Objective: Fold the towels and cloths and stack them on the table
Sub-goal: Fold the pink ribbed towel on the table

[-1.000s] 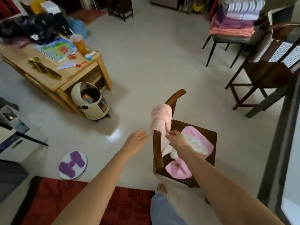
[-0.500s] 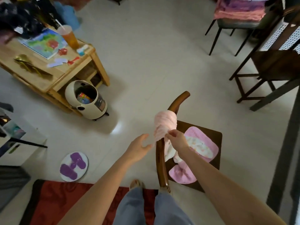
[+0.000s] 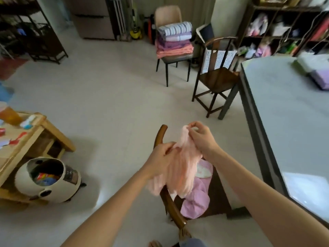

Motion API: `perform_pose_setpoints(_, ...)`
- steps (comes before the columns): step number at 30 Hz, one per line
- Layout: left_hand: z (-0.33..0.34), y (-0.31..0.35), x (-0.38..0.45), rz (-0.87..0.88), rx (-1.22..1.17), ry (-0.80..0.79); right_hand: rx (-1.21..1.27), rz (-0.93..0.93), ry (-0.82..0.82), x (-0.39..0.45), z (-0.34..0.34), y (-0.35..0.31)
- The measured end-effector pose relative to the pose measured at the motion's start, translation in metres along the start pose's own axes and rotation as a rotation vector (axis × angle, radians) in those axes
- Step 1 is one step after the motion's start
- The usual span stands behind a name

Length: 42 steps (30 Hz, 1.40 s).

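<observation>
Both hands have a narrow pinching grip on the pale pink towel (image 3: 179,163): the right hand (image 3: 201,138) nips its top edge between thumb and fingertips, and the left hand (image 3: 160,161) holds a fold lower down on its side. From the head view the towel hangs bunched between them, in the air above the wooden chair (image 3: 160,138), where more pink cloths (image 3: 195,204) lie on the seat. It looks light, soft and limp — it sags and creases wherever it is not held. I judge the best hold is at two neighbouring corners, so the cloth drops flat under its own weight — mid-edge pinches would leave it crumpled. The grey surface (image 3: 277,107) to the right, with folded pieces (image 3: 315,68) at its far end, is close by.
</observation>
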<state>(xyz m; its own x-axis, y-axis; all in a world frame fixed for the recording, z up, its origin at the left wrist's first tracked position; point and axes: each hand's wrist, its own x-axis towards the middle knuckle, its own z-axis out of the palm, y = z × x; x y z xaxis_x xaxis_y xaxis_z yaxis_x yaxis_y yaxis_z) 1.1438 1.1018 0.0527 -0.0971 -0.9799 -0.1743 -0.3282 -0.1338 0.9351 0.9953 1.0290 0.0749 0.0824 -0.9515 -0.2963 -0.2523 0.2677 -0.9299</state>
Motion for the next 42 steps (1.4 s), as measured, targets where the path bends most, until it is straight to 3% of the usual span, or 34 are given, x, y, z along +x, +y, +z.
perform_pose_setpoints(3, -0.011, 0.022, 0.016, 0.083, -0.012, 0.058, 0.051, 0.032, 0.063, -0.006, -0.036, -0.010)
perform_pose_setpoints(7, -0.015, 0.043, 0.041, 0.100, -0.046, 0.042, 0.032, 0.120, 0.012, -0.039, -0.082, -0.012)
perform_pose_setpoints(12, 0.027, 0.071, 0.043, 0.111, -0.033, -0.246, 0.112, 0.112, -0.067, -0.081, -0.089, 0.009)
perform_pose_setpoints(16, 0.073, 0.090, 0.039, 0.079, -0.037, -0.456, 0.171, 0.007, 0.193, -0.100, -0.103, 0.025)
perform_pose_setpoints(23, 0.111, 0.108, 0.056, -0.240, -0.375, -0.425, 0.280, 0.013, 0.413, -0.131, -0.175, 0.047)
perform_pose_setpoints(26, 0.132, 0.118, 0.065, -0.277, -0.393, -0.475, 0.217, 0.045, 0.520, -0.137, -0.217, 0.060)
perform_pose_setpoints(33, 0.228, 0.140, 0.104, 0.070, 0.317, -0.620, -0.133, 0.074, 0.518, -0.135, -0.344, 0.110)
perform_pose_setpoints(36, 0.286, 0.159, 0.128, 0.248, 0.625, -0.629, -0.582, 0.086, 0.501, -0.133, -0.416, 0.127)
perform_pose_setpoints(39, 0.346, 0.181, 0.143, 0.423, 1.084, -0.560, -0.988, 0.189, 0.470, -0.146, -0.487, 0.148)
perform_pose_setpoints(42, 0.382, 0.205, 0.147, 0.515, 1.330, -0.416, -1.156, 0.173, 0.453, -0.156, -0.532, 0.163)
